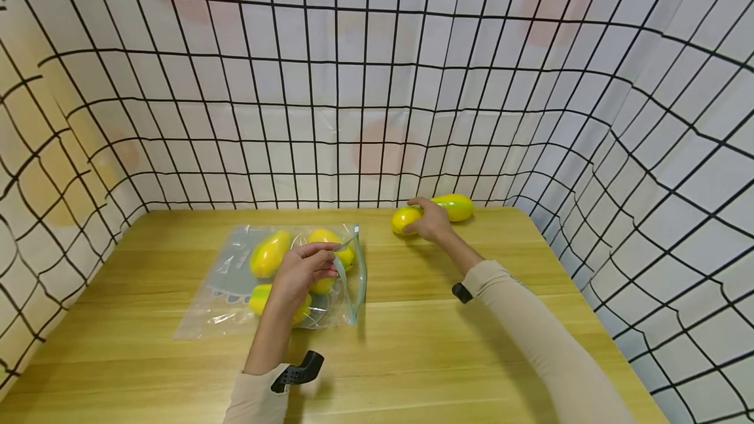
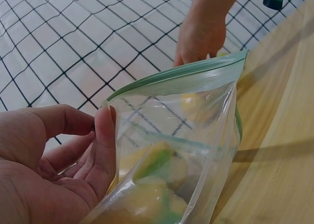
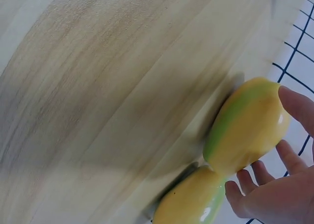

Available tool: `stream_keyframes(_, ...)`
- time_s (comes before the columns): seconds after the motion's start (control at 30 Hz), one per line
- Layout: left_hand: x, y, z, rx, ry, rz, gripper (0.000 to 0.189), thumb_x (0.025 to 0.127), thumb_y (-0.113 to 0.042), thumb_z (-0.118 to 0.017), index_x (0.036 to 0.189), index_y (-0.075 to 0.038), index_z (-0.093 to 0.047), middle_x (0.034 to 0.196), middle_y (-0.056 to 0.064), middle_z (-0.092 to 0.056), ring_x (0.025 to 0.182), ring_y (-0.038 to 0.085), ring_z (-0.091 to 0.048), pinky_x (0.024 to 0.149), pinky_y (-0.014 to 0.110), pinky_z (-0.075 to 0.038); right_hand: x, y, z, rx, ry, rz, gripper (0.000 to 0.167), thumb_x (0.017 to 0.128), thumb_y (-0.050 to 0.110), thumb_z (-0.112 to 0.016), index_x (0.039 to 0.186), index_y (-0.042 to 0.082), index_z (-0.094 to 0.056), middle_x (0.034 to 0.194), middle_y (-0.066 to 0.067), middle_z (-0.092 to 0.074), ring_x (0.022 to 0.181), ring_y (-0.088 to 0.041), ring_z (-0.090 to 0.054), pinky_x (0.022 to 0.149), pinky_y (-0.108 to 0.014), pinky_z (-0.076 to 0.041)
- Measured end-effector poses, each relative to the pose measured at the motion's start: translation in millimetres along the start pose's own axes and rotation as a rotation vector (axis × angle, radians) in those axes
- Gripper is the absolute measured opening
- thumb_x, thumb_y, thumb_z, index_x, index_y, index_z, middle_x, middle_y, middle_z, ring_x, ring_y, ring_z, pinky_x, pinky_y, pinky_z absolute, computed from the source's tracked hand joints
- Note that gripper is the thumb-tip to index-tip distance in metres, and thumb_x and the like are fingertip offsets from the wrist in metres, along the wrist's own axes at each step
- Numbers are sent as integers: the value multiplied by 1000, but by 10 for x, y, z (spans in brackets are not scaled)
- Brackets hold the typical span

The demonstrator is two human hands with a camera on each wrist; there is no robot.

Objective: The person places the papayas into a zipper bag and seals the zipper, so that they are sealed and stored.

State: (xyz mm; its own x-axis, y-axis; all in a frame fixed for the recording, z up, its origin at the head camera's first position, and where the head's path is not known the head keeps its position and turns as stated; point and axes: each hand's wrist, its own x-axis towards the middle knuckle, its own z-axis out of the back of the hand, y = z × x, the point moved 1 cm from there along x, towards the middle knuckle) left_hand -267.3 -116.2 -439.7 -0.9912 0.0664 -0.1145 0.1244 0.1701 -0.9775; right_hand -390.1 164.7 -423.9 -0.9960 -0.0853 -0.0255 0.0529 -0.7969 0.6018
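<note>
In the head view my left hand (image 1: 299,273) pinches the mouth edge of a clear zip bag (image 1: 226,280) between thumb and fingers. The bag lies on the table at left, and its green-edged mouth gapes to the right in the left wrist view. Inside are several yellow-green mangoes, among them one mango (image 1: 271,254) at the back left. Near the table's back edge, my right hand (image 1: 434,220) grips another mango (image 3: 250,126), thumb at one end and fingers along its side. A second loose mango (image 3: 189,199) lies end to end with it.
The wooden table (image 1: 412,358) runs up to a white cloth wall with a black grid (image 1: 365,110), which also stands along the left and right sides. Each sleeve cuff carries a black wrist device (image 1: 462,292).
</note>
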Motion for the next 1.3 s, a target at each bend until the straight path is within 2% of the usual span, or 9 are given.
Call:
stream_keyframes(0.47,-5,-1,-9,4,7,-5,29,98,-3,-61,124,9,-66,104,14,-68,71,14,-67,71,22,-63,-4,-12,-30,-81,-47,14,69,82,22,-83,145,14,-56,151,-21,-49,137,-43,-43,116,-59,-32)
stream_keyframes(0.77,-12,-1,-4,-2,13,-9,31,97,-2,-62,125,11,-65,103,14,-69,70,13,-67,71,22,-62,-5,-37,-75,-86,-75,14,66,80,26,-85,141,17,-60,146,-21,-49,135,-42,-41,111,-58,-32)
stream_keyframes(1.1,10,21,0,2,7,-13,30,97,-1,-61,124,11,-65,97,11,-69,69,13,-67,70,23,-63,-19,-16,-104,-71,-75,14,68,80,24,-85,142,16,-58,143,-21,-49,134,-38,-43,109,-55,-33)
stream_keyframes(1.3,12,25,-4,5,7,-13,30,97,-1,-61,124,11,-65,96,10,-69,69,13,-67,69,23,-63,-21,-22,-121,-68,-85,27,69,81,25,-85,142,14,-57,143,-21,-51,135,-39,-41,116,-57,-30)
